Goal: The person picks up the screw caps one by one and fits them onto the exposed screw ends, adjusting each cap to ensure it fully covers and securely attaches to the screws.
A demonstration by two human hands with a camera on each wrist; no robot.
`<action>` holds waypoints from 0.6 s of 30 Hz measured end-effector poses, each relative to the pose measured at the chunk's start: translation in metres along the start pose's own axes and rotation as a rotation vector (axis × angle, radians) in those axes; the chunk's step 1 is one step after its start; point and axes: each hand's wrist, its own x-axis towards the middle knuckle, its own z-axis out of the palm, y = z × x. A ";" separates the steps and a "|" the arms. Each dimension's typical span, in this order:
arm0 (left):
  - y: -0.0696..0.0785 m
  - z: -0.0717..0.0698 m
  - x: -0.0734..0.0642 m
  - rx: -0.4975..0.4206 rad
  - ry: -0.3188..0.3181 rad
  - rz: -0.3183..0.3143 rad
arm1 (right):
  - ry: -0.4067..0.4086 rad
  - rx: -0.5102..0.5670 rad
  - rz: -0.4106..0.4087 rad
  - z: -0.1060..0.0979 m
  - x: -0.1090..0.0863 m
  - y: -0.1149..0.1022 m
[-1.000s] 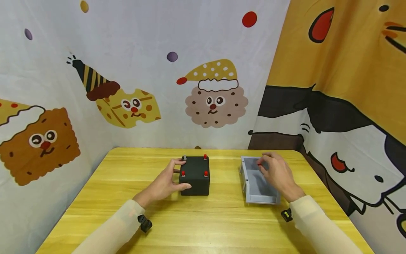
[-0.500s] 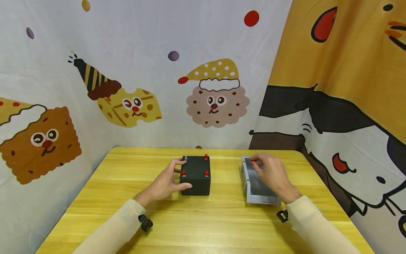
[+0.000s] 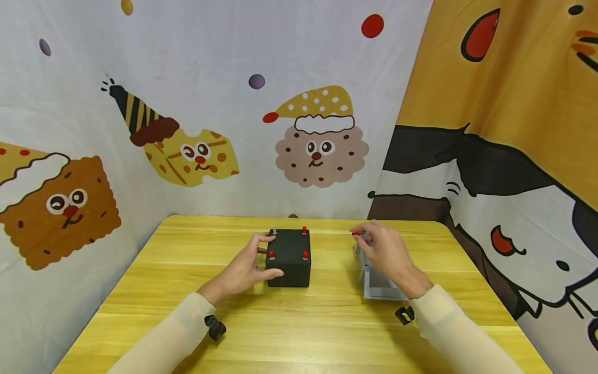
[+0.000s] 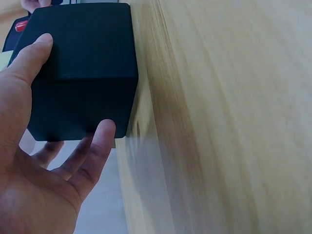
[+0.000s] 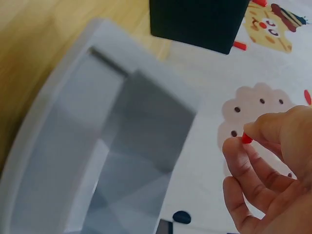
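Note:
A black box point(image 3: 288, 275) stands on the table with small metal posts at the corners of its top. Red caps point(image 3: 305, 255) cover three of them, while the far-left post point(image 3: 274, 231) is bare metal. My left hand point(image 3: 240, 271) holds the box from its left side, thumb at the front face and fingers at the back. To the right, my right hand point(image 3: 386, 254) pinches a small red cap point(image 5: 247, 138) between thumb and forefinger. It hangs over the far left part of a grey bin point(image 3: 384, 294), partly hiding it.
The wooden table point(image 3: 187, 244) ends at a printed cloth curtain point(image 3: 252, 192) behind and on both sides. A small black device point(image 3: 216, 328) is strapped at the left wrist, another point(image 3: 405, 315) at the right. In the right wrist view, the bin's grey floor point(image 5: 146, 126) shows.
My right hand, with the red cap pinched in its fingertips, has moved left across the bin toward the box. The left hand and the box stay in place.

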 end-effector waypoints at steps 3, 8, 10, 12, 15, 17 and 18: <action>0.001 0.000 0.000 0.006 0.002 0.000 | -0.002 0.012 -0.018 -0.001 0.004 -0.008; 0.004 -0.001 0.001 0.008 0.007 -0.001 | -0.008 0.037 -0.032 0.001 0.009 -0.020; 0.004 -0.001 0.000 0.003 0.006 -0.002 | -0.012 0.038 -0.034 0.002 0.011 -0.024; 0.004 -0.001 0.000 0.005 0.005 -0.003 | -0.019 0.038 -0.034 0.003 0.012 -0.027; 0.003 0.000 -0.001 0.007 0.006 -0.005 | -0.026 0.035 -0.028 0.004 0.013 -0.031; 0.003 0.000 -0.001 0.009 0.007 -0.007 | -0.029 0.038 -0.019 0.005 0.014 -0.033; 0.003 0.000 -0.001 0.008 0.008 -0.007 | -0.031 0.041 -0.014 0.006 0.014 -0.035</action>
